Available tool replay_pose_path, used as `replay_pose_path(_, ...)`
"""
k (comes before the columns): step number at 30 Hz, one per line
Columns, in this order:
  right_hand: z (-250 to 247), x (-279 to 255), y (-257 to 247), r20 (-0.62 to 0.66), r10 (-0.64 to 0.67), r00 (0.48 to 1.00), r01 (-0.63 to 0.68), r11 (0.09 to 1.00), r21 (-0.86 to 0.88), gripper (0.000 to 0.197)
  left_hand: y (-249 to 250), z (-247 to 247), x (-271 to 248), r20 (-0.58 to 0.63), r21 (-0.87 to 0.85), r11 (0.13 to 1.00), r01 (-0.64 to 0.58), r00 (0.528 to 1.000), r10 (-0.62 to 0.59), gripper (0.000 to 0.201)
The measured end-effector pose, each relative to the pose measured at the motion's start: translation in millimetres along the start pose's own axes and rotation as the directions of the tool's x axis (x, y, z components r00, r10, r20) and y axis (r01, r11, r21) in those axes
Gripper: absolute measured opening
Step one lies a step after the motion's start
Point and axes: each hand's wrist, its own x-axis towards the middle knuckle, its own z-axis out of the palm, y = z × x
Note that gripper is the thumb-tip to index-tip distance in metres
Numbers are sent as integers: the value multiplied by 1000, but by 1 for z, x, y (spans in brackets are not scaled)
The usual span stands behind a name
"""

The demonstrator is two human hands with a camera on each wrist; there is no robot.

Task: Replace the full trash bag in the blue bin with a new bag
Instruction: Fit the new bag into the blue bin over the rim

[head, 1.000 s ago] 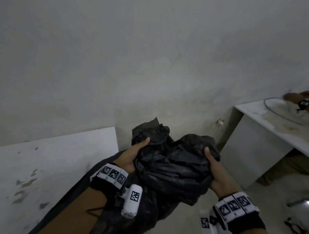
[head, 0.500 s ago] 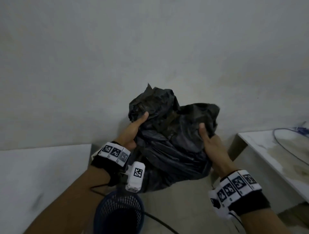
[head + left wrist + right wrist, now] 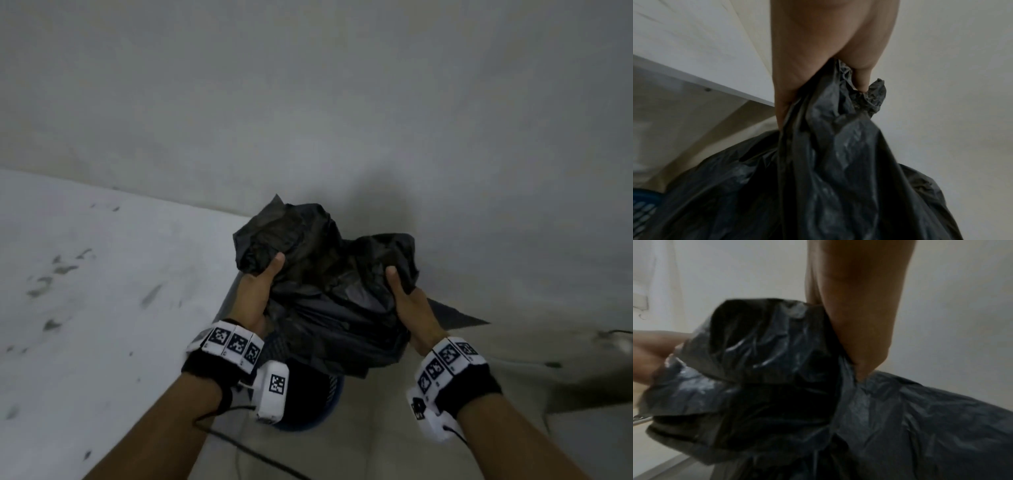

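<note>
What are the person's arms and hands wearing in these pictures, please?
The left hand and right hand are bare, as are both forearms, with no sleeves. Each wrist carries a black band topped by white blocks printed with square black-and-white markers. A white camera unit hangs below each wrist, trailing a thin black cable.

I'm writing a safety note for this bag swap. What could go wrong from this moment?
1. The left hand and right hand each grip only bunched film at the top of the black bag; thin plastic might tear or slip.
2. The bag hangs just above the blue bin; swinging it aside could tip the bin.
3. A cable crosses the floor by the bin, a possible snag.
</note>
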Motion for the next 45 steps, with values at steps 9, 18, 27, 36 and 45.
replay_pose_path(9, 88, 104, 188, 61, 183, 981, -193, 944, 270, 95, -182, -97, 70, -214, 168, 985, -27, 975, 63, 76)
replay_pose_path(18, 144, 203, 351, 115, 7, 993, -9, 1000, 14, 83, -363, -175, 187, 101, 437, 892, -117, 992, 81, 68)
replay_pose_path(27, 150, 237, 415, 81, -199, 977, 200, 702, -683, 119, -416, -202, 229, 272, 875, 440, -203, 958, -97, 126)
replay_pose_path(36, 150, 220, 428, -40, -319, 947, 131, 497, -858, 86, -429, -217, 208, 241, 874, 464, -143, 958, -158, 104)
replay_pose_path(45, 157, 191, 377, 22, -583, 812, 477, 642, -600, 64, -402, -224, 177, 384, 659, 668, -346, 918, 96, 90)
